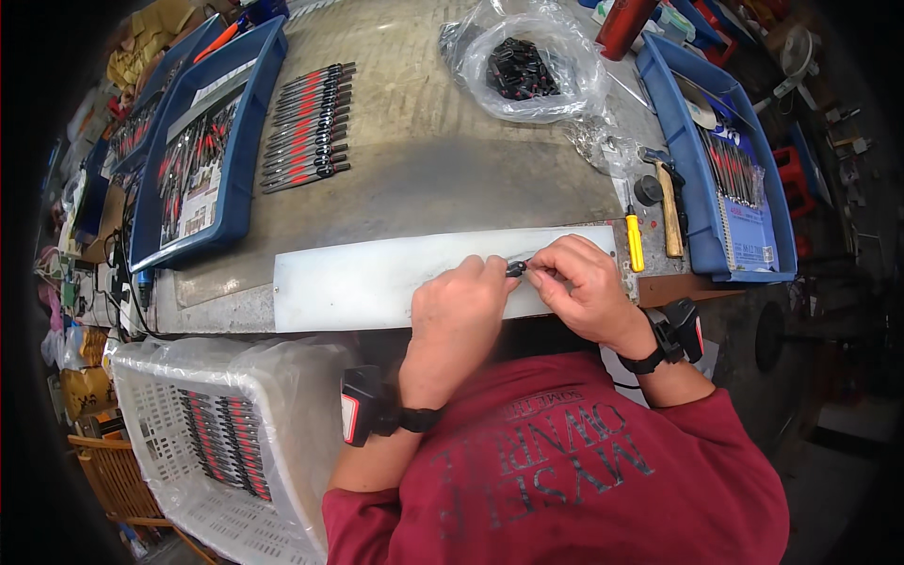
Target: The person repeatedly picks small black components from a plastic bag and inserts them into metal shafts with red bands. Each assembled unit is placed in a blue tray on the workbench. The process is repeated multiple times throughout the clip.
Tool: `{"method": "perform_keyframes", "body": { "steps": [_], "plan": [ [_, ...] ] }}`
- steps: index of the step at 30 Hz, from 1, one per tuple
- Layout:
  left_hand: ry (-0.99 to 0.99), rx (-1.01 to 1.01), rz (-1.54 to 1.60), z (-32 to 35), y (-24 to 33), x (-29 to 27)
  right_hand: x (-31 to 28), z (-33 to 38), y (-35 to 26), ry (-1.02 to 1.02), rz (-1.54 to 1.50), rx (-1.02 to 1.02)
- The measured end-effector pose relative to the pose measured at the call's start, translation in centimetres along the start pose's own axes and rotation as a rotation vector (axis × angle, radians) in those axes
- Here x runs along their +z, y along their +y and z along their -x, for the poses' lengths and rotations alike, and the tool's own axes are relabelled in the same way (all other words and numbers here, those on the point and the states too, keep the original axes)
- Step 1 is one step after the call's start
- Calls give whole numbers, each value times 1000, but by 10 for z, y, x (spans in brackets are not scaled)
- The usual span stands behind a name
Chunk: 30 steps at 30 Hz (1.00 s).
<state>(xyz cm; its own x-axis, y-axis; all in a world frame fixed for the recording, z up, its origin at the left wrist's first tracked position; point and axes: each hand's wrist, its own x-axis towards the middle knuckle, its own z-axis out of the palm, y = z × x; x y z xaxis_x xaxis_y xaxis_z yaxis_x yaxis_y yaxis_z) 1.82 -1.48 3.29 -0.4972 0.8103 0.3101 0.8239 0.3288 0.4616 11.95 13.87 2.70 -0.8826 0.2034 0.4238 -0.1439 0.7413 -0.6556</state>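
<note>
2 hands [457, 303] [586, 290], nearly closed, pinch 1 small black part [515, 269]

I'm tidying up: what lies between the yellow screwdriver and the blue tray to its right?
In the head view, a hammer and a round black piece lie between the screwdriver and tray.

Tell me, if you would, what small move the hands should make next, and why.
Probably, the right hand should press gently toward the left hand while that one holds the small black part steady, since the left hand pinches it and the right hand seems to pinch its end, over the long white board.
</note>
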Motion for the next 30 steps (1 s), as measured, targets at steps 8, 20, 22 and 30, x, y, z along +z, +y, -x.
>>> {"method": "perform_keyframes", "body": {
  "steps": [8, 20, 22, 30],
  "plan": [
    [-13, -22, -30, 3, 3, 4, 10, 1, 6, -33, 118, -89],
    [-6, -23, 190, 1, -4, 3, -11, -8, 9, 29, 34, -42],
    [-11, -7, 235, 0, -4, 3, -8, -8, 11, 33, 51, -52],
    [24, 31, 284, 2, -3, 3, -1, 2, 10, 20, 24, -41]
  ]
}}
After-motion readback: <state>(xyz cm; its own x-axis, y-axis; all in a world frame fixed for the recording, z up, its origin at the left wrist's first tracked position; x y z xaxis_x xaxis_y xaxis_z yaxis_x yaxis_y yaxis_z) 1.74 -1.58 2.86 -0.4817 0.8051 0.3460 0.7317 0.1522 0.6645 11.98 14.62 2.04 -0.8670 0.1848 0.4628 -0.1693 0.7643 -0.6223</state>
